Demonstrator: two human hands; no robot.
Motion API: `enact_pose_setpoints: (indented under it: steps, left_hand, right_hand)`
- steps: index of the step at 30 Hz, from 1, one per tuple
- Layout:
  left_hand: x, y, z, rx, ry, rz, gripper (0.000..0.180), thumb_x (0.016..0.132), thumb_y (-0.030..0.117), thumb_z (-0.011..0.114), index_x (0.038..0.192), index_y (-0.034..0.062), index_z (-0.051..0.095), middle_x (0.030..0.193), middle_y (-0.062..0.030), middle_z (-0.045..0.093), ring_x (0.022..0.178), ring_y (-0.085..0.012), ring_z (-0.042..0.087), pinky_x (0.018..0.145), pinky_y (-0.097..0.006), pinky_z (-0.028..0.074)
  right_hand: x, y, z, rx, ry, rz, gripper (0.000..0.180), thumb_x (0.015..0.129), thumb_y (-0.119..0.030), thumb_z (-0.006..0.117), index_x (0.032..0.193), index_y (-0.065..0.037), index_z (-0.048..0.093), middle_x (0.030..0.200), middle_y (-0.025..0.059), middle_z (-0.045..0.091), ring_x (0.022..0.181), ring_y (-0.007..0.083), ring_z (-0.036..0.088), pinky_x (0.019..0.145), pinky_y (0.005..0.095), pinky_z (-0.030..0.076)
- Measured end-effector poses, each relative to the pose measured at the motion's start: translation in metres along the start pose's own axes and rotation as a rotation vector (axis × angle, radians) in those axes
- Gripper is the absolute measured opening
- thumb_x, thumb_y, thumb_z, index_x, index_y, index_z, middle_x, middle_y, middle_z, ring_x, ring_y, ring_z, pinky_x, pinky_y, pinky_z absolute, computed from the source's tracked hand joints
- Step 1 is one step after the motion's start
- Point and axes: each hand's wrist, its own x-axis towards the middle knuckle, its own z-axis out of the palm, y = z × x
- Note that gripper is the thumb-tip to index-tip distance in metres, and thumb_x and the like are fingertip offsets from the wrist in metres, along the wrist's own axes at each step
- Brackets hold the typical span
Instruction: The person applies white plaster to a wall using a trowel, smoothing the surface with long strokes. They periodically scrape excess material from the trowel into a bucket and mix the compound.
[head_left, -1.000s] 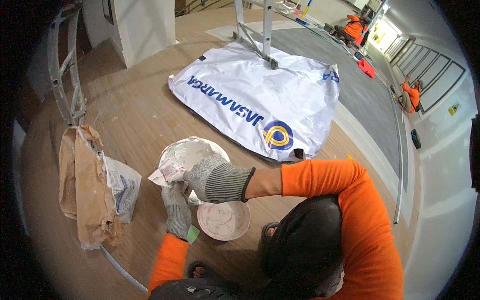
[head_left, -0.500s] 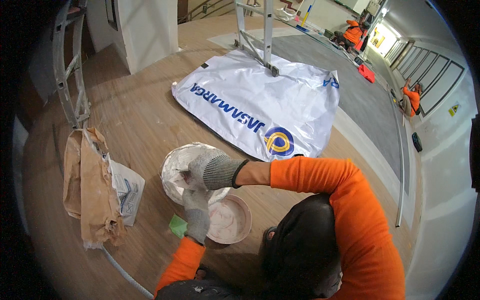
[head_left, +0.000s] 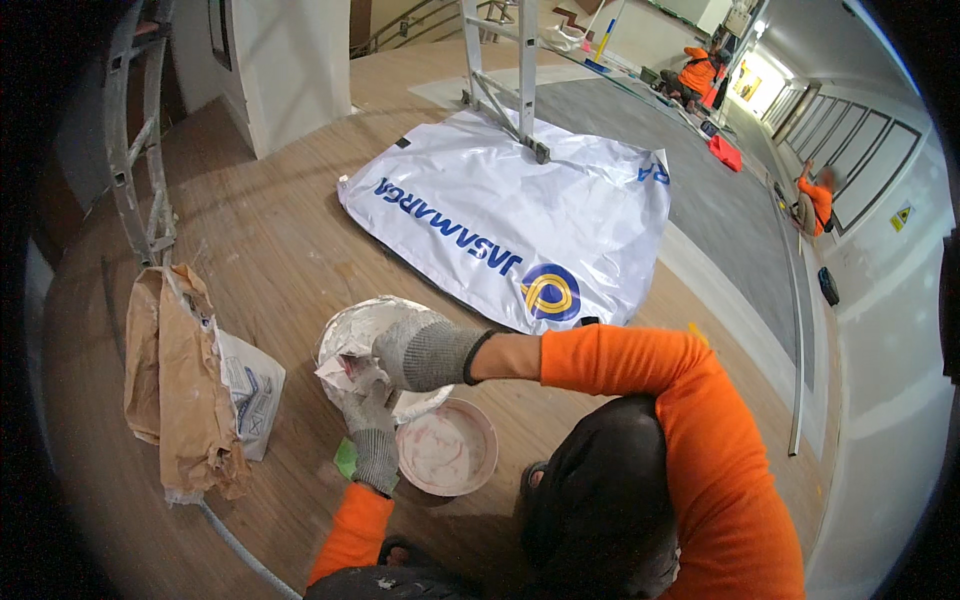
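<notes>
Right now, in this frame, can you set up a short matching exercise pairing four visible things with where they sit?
Things:
1. white printed plastic sheet
2. crumpled brown paper sack
3. round pink-smeared bowl
4. metal stepladder

Places:
A. below the gloved hands
B. far left on the wooden floor
C. spread flat mid-floor
D. standing on the sheet's far edge

Pairs: 1-C, 2-B, 3-A, 4-D
</notes>
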Motion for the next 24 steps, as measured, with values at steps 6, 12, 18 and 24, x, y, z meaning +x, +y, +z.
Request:
enact_pose_setpoints:
  steps: [6, 12, 18, 24]
  left_hand:
    - [0.002, 0.005, 0.001, -0.052, 0.052, -0.053, 0.035, 0.099, 0.001, 0.058, 0.132, 0.0103, 0.053, 0.112, -0.0065, 0.063, 0.093, -0.015, 0.062, 0.075, -0.028, 0.056]
    - [0.02, -0.006, -0.017, 0.016, 0.047, 0.048, 0.026, 0.101, 0.008, 0.059, 0.127, 0.0055, 0.058, 0.111, -0.0051, 0.065, 0.091, -0.0186, 0.065, 0.076, -0.032, 0.057]
    - [-0.004, 0.008, 0.013, -0.075, 0.101, 0.049, 0.028, 0.097, 0.003, 0.061, 0.124, 0.0031, 0.058, 0.107, -0.0052, 0.066, 0.089, -0.0196, 0.065, 0.075, -0.033, 0.058]
    - [0.024, -0.016, -0.025, -0.009, -0.074, 0.08, 0.043, 0.098, -0.004, 0.056, 0.139, 0.0031, 0.049, 0.129, -0.0092, 0.058, 0.11, -0.0206, 0.062, 0.093, -0.036, 0.056]
  right_hand:
    - [-0.014, 0.017, 0.023, 0.126, 0.279, -0.163, 0.022, 0.085, -0.019, 0.068, 0.098, -0.001, 0.071, 0.089, 0.0192, 0.071, 0.084, 0.036, 0.07, 0.076, 0.0441, 0.057]
    - [-0.01, -0.009, -0.004, 0.081, 0.236, -0.126, 0.019, 0.085, -0.018, 0.069, 0.09, 0.0, 0.074, 0.083, 0.0197, 0.071, 0.08, 0.0373, 0.071, 0.071, 0.0452, 0.057]
    - [-0.009, -0.008, -0.027, 0.063, 0.158, -0.064, 0.021, 0.081, -0.018, 0.069, 0.09, 0.0, 0.075, 0.084, 0.0212, 0.072, 0.082, 0.0375, 0.071, 0.072, 0.0454, 0.058]
    - [-0.003, -0.003, -0.018, 0.067, 0.055, -0.013, 0.023, 0.083, -0.019, 0.068, 0.095, -0.001, 0.074, 0.09, 0.0203, 0.073, 0.086, 0.037, 0.071, 0.078, 0.0451, 0.057]
